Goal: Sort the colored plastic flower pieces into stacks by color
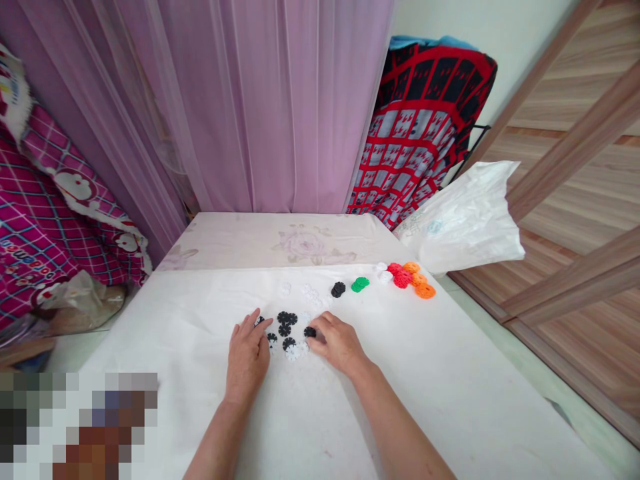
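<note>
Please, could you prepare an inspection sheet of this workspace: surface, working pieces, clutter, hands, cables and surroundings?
Surface: white cover; flower-printed strip at the far end.
Working pieces: black discs and white discs between the hands; black pile, green discs, red discs and orange discs farther off, toward the right.
Clutter: white plastic bag at the far right edge.
Left hand: fingers spread, over discs.
Right hand: fingertips at a black disc; grip unclear.
Cables: nothing seen.
Surroundings: purple curtain, wooden panels, patterned cloths; lower-left corner pixelated.

Discs (285,330) lie on the table (450,387) between the hands (249,351) (342,343), with other discs (401,277) (some overlapping) behind and rightward.
</note>
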A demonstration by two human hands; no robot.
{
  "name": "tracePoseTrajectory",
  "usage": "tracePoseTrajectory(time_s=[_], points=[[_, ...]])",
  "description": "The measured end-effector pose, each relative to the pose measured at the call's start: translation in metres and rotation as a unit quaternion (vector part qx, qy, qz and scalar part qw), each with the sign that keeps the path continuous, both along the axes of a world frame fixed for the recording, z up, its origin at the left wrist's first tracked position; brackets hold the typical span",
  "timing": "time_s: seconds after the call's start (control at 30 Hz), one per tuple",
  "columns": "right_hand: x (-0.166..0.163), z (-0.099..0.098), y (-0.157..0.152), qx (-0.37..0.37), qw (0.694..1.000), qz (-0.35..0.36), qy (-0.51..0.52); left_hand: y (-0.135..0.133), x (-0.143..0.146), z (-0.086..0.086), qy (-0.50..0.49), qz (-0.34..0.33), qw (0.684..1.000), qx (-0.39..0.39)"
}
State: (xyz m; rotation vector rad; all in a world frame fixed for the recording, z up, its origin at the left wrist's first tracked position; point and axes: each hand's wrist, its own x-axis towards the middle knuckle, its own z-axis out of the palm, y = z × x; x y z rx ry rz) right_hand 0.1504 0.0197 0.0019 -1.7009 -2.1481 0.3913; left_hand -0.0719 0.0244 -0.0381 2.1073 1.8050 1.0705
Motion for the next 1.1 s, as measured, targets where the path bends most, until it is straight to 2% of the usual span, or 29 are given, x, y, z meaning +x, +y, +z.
tracePoseTrajectory(time_s=[0.07,0.23,0.33,0.63,0.8,0.87,0.97,1.1], points=[[0.011,0.001,0.004,0.029,0.999,-0.038,0.018,0.0,0.001,0.002,-0.009,-0.005,1.0,-0.003],[0.047,0.017,0.032,0.088,0.975,-0.203,0.008,0.0,0.001,0.004,-0.037,-0.023,0.999,-0.009],[0.058,0.026,0.049,0.075,0.969,-0.234,-0.034,0.0,0.001,0.002,-0.053,-0.018,0.998,-0.006],[0.058,0.027,0.064,0.042,0.972,-0.219,-0.073,0.0,-0.001,0.002,-0.085,-0.006,0.996,-0.005],[0.05,0.025,0.053,0.073,0.974,-0.213,-0.026,-0.001,-0.002,0.006,-0.112,0.004,0.994,-0.018],[0.036,0.021,0.044,0.084,0.98,-0.18,0.005,0.0,-0.002,0.007,-0.118,0.005,0.993,-0.019],[0.006,0.013,0.029,0.062,0.993,-0.096,0.031,0.0,-0.002,0.008,-0.124,0.004,0.992,-0.019],[-0.027,0.009,0.021,0.018,1.0,-0.02,0.008,0.001,-0.003,0.008,-0.141,0.006,0.99,-0.017]])
